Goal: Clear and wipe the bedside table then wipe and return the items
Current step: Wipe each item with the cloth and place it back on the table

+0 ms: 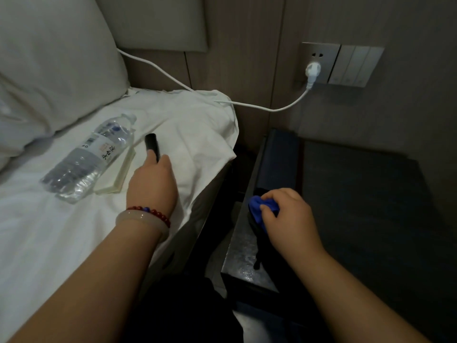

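My left hand [152, 180] grips a slim black object [152, 144] over the white bed sheet [49, 231], its far end sticking out past my fingers. My right hand [290, 216] is closed on a crumpled blue cloth [258, 206] pressed onto the near left part of the dark bedside table [358, 194]. A clear plastic water bottle [90, 157] lies on its side on the bed, left of my left hand. A pale flat pad [121, 175] lies partly under the bottle.
A white cable [247, 103] runs from a plug [312, 70] in the wall socket across the bed corner and behind the pillow [49, 65]. Light switches [356, 65] sit beside the socket. A dark gap separates bed and table.
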`<state>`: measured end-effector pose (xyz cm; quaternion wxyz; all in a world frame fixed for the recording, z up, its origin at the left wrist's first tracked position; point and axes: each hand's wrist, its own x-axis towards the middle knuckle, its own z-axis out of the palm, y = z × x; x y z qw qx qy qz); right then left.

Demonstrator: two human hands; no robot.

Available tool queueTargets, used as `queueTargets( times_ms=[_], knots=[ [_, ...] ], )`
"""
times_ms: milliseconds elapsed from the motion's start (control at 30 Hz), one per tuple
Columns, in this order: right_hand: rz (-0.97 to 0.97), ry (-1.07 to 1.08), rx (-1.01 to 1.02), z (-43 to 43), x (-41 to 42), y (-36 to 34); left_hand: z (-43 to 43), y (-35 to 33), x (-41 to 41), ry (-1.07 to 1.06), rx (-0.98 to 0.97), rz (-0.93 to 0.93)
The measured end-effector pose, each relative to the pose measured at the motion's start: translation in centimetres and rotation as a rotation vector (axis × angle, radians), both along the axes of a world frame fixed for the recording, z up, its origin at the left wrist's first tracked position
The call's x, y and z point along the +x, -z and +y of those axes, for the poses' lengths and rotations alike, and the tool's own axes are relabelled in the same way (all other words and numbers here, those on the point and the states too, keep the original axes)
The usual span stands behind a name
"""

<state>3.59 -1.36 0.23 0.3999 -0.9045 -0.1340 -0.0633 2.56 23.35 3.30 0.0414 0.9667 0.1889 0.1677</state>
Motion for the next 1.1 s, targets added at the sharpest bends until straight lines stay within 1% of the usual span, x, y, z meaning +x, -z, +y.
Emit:
queueTargets(
  times_ms=[67, 133, 200, 267, 333, 367, 433, 500, 533, 567, 633, 700, 767, 833, 867, 967, 1033, 1100],
  knots=[
    [-0.036, 0.019, 0.014, -0.4, 0.2, 0.0, -1.6, -0.9, -0.4, 0.05, -0.041, -0.101],
    [-0.086, 0.038, 0.029, -1.0, 0.4, -0.2, -4.0, -2.0, -1.2, 0.141, -0.183, -0.23],
    [-0.132, 0.069, 0.042, -1.9, 0.8, -0.7, -6.5, -2.9, -2.1, 0.175, -0.405, -0.31],
    [-0.135, 0.161, 0.087, -3.2, 1.4, -0.9, -8.6, -3.0, -2.5, 0.173, -0.72, -0.315],
    [-0.039, 0.297, 0.218, -4.5, 2.1, -1.0, -10.1, -2.9, -2.5, 0.201, -1.144, -0.281],
    [0.039, 0.35, 0.321, -5.1, 2.4, -1.1, -10.6, -2.8, -2.5, 0.217, -1.318, -0.245],
    [0.265, 0.367, 0.567, -5.9, 2.7, -1.7, -11.2, -2.9, -2.6, 0.252, -1.52, -0.144],
    [0.532, 0.243, 0.762, -6.4, 2.4, -2.8, -11.5, -2.8, -2.8, 0.266, -1.616, -0.058],
    [0.633, 0.167, 0.802, -6.7, 2.0, -3.1, -11.7, -2.6, -2.8, 0.26, -1.633, -0.036],
    [0.701, 0.107, 0.811, -6.9, 1.6, -3.3, -11.9, -2.5, -2.9, 0.245, -1.641, -0.033],
    [0.763, 0.048, 0.81, -7.2, 0.7, -3.7, -12.3, -1.9, -2.7, 0.19, -1.678, -0.081],
    [0.779, 0.077, 0.853, -7.2, 0.2, -3.6, -12.7, -1.6, -2.4, 0.097, -1.754, -0.144],
    [0.781, 0.121, 0.905, -7.1, -0.1, -3.0, -13.3, -1.4, -2.2, 0.045, -1.906, -0.197],
    [0.776, 0.136, 0.962, -6.6, -0.6, -2.4, -14.2, -1.1, -2.3, 0.117, -2.04, -0.198],
    [0.767, 0.131, 0.965, -6.3, -1.0, -2.2, -14.8, -0.9, -2.5, 0.162, -2.07, -0.195],
    [0.717, 0.075, 0.864, -5.7, -2.1, -1.6, -16.4, -0.3, -2.6, 0.217, -2.145, -0.258],
    [0.707, 0.005, 0.777, -5.7, -2.6, -1.4, -16.8, -0.5, -2.4, 0.19, -2.221, -0.322],
    [0.699, -0.001, 0.733, -6.4, -2.5, -1.2, -16.8, -0.9, -2.1, 0.17, -2.226, -0.346]
  ],
)
